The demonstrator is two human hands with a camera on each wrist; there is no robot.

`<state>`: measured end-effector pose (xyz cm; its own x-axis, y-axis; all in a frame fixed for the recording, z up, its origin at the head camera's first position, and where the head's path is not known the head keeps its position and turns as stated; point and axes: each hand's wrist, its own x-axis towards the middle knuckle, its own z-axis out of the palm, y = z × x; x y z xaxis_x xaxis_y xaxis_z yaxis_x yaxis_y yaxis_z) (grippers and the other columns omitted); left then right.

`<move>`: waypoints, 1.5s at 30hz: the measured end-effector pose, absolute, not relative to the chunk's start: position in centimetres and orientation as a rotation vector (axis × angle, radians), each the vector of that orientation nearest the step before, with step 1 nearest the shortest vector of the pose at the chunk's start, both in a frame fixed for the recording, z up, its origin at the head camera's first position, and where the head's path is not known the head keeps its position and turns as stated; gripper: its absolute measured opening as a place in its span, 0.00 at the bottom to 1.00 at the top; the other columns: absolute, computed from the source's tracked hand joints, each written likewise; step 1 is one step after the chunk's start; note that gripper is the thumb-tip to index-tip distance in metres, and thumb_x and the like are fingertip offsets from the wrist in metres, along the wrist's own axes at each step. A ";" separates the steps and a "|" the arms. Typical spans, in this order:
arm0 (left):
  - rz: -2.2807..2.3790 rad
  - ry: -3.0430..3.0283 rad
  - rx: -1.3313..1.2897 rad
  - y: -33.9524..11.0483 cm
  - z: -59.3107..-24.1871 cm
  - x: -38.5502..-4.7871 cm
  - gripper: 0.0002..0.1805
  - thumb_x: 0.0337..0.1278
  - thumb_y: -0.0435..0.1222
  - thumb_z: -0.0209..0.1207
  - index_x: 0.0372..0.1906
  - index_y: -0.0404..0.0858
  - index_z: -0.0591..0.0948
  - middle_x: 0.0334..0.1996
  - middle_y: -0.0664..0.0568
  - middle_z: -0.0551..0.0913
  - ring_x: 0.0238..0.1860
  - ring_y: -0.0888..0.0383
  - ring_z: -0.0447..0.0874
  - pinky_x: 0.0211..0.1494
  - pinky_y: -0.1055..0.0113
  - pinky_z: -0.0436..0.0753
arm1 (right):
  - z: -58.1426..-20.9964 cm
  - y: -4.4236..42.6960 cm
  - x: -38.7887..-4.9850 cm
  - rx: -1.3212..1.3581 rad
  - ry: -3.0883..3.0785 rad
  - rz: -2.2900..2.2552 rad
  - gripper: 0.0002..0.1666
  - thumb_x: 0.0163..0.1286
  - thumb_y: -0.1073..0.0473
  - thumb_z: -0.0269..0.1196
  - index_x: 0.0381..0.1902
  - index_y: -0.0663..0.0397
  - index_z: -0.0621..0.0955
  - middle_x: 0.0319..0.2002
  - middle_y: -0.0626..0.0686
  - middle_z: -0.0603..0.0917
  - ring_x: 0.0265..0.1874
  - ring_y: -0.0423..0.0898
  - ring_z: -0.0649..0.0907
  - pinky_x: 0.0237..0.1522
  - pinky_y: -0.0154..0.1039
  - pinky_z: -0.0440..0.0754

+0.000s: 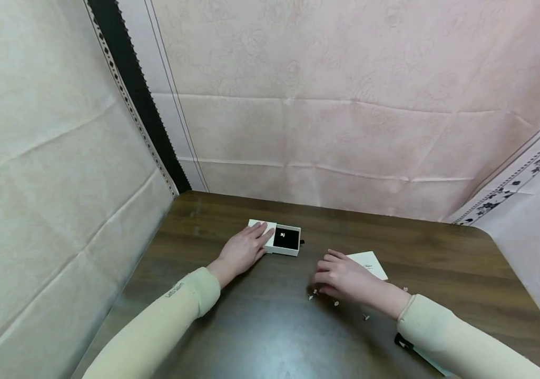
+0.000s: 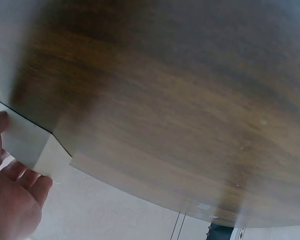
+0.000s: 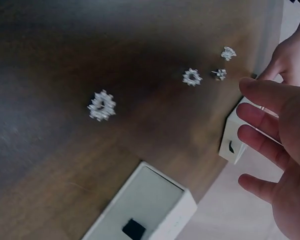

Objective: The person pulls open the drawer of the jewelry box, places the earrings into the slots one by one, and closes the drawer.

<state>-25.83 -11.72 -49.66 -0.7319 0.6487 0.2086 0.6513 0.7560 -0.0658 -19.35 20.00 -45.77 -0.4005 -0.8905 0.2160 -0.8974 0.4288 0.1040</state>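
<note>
My left hand [image 1: 244, 249] grips a white drawer-style jewelry box [image 1: 270, 226] at its sleeve, fingers on top and thumb along the near side. The drawer is slid out to the right, and a tiny silvery stud [image 1: 282, 235] sits on its black insert [image 1: 290, 240]. In the left wrist view, the left hand [image 2: 15, 200] has thumb and fingers on opposite sides of the box [image 2: 25, 137]. My right hand [image 1: 343, 276] hovers over the table near several small sparkling earrings [image 3: 192, 77]. In the right wrist view the right hand [image 3: 285, 135] holds nothing, its fingers spread and slightly bent.
A second white box [image 1: 368, 265] with small print lies just beyond the right wrist. Under the right sleeve, a dark-cornered object with a pale green edge [image 1: 423, 355] is partly hidden. The brown wooden table [image 1: 194, 221] meets floral cloth [image 1: 336, 137] at its far edge.
</note>
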 end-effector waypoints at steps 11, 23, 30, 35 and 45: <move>-0.028 -2.740 -1.021 -11.6 -49.3 -26.0 0.32 0.76 0.41 0.65 0.79 0.39 0.73 0.76 0.39 0.74 0.77 0.44 0.72 0.79 0.53 0.72 | -46.6 20.2 -19.0 1.562 -2.471 0.085 0.13 0.60 0.60 0.81 0.41 0.44 0.90 0.39 0.44 0.85 0.43 0.46 0.82 0.60 0.62 0.84; -0.012 -2.741 -1.027 -11.5 -49.4 -26.3 0.32 0.77 0.43 0.64 0.80 0.40 0.72 0.77 0.40 0.72 0.78 0.45 0.71 0.79 0.53 0.71 | -47.2 20.1 -18.8 1.609 -2.429 0.098 0.14 0.60 0.63 0.81 0.40 0.41 0.91 0.38 0.42 0.84 0.43 0.45 0.82 0.60 0.60 0.85; -0.013 -2.756 -1.022 -11.5 -49.4 -26.2 0.32 0.77 0.43 0.63 0.80 0.40 0.72 0.78 0.40 0.72 0.78 0.45 0.71 0.79 0.53 0.71 | -47.3 20.3 -18.8 1.584 -2.454 0.069 0.12 0.61 0.63 0.80 0.39 0.42 0.91 0.37 0.43 0.84 0.43 0.45 0.82 0.61 0.61 0.84; -0.027 -2.754 -1.021 -11.5 -49.4 -26.2 0.33 0.77 0.43 0.64 0.80 0.40 0.72 0.78 0.40 0.72 0.78 0.45 0.71 0.79 0.53 0.71 | -47.3 20.5 -19.0 1.569 -2.481 0.049 0.11 0.62 0.63 0.79 0.39 0.43 0.90 0.37 0.43 0.84 0.43 0.46 0.83 0.62 0.60 0.84; -0.025 -2.762 -1.019 -11.7 -49.3 -26.1 0.32 0.77 0.43 0.63 0.80 0.40 0.72 0.78 0.40 0.71 0.78 0.45 0.71 0.79 0.53 0.71 | -47.1 21.0 -19.3 1.537 -2.530 0.087 0.09 0.64 0.63 0.77 0.40 0.46 0.89 0.38 0.45 0.86 0.44 0.48 0.84 0.62 0.63 0.84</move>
<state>-26.06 -11.68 -49.34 -0.7434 0.6414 0.1895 0.6447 0.7626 -0.0520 -19.34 20.97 -47.11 -0.4494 -0.8743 0.1835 -0.8848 0.4639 0.0434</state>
